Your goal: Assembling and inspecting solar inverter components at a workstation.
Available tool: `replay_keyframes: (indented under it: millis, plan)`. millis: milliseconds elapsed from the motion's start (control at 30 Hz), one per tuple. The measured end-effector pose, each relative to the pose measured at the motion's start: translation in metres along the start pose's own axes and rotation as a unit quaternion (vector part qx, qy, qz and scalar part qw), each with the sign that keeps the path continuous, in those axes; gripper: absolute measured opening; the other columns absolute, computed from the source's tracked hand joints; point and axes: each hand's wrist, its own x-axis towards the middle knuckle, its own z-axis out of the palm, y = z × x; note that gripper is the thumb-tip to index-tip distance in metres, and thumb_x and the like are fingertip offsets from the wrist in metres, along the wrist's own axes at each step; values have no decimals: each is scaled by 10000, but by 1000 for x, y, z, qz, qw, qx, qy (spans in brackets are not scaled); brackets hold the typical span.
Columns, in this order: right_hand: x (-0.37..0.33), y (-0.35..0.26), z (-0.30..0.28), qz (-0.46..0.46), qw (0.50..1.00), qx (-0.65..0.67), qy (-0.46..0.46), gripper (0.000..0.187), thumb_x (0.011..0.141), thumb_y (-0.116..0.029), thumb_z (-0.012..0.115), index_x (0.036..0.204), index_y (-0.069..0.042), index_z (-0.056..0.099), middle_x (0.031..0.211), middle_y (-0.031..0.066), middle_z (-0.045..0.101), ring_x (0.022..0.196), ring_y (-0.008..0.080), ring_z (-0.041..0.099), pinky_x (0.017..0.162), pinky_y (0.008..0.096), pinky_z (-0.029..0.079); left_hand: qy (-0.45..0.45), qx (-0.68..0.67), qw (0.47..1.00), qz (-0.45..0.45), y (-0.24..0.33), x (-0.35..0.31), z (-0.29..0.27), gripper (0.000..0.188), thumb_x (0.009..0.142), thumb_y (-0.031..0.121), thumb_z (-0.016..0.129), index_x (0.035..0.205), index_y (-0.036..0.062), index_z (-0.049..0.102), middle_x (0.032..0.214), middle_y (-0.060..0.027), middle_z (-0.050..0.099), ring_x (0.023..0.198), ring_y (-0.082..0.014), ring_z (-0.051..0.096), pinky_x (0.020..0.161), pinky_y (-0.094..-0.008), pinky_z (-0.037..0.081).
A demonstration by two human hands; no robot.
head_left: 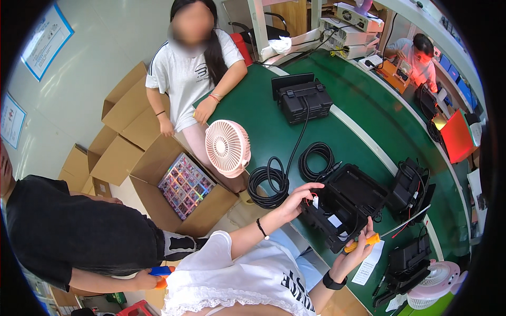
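An opened black plastic case (350,197) tilts toward me at the table's near edge, its lid raised at the back. Small white pieces and a thin red wire show inside it. My left hand (296,204) grips the case's left side, index finger stretched along the rim. At the right front corner, my right hand (360,252) is closed round a screwdriver (371,240) with a yellow handle. The long metal shaft points away to the right. Some of its fingers also touch the case wall.
Coiled black cables (268,187) lie left of the case, one running to another black case (304,100). More black units (408,187) stand at right, near a paper slip (367,263). A pink fan (227,148) stands at the table edge. Two people are close by, beside cardboard boxes (219,210).
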Motion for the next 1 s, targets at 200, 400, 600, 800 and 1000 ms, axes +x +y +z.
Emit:
replay_keyframes:
  millis: [200, 400, 600, 800, 1000]
  plan:
    - [0, -1, 0, 4, 1000, 3, -4, 124, 906, -33, 514, 928, -107, 418, 1342, 132, 542, 1042, 82, 567, 531, 132, 399, 15, 10, 1000, 1, -1, -2, 1, 502, 742, 44, 482, 1227, 94, 602, 850, 22, 554, 770, -71, 543, 691, -234, 489]
    - [10, 10, -20, -38, 997, -62, 0, 137, 925, -30, 500, 901, -102, 386, 1297, 147, 590, 1007, 73, 561, 632, 141, 410, 45, 42, 994, 87, -14, -7, 12, 493, 739, 24, 476, 1214, 61, 600, 952, 6, 581, 841, -80, 536, 751, -224, 451]
    - [19, 30, -69, -12, 989, -129, 65, 161, 965, -129, 561, 920, -97, 410, 1239, 135, 623, 775, 54, 548, 627, 159, 412, 3, 136, 977, 166, -36, -12, 28, 341, 853, 0, 540, 1184, 60, 591, 1451, -81, 430, 989, -82, 519, 863, -235, 420]
    - [9, 50, -89, 29, 979, -193, 64, 134, 956, -145, 593, 984, -73, 483, 1164, 75, 632, 551, 12, 452, 459, 152, 343, -30, 201, 963, 175, -27, -7, 31, 324, 907, 29, 530, 1225, 71, 574, 1458, -103, 412, 1262, -148, 441, 1034, -294, 353]
    - [5, 45, -80, 61, 985, -111, 119, 245, 943, -205, 620, 1102, -52, 512, 1173, 84, 616, 541, 32, 454, 458, 151, 344, -26, 445, 842, 303, 1, -22, 37, 270, 922, 100, 581, 1190, 102, 612, 1416, -95, 457, 1289, -233, 461, 1036, -352, 384]
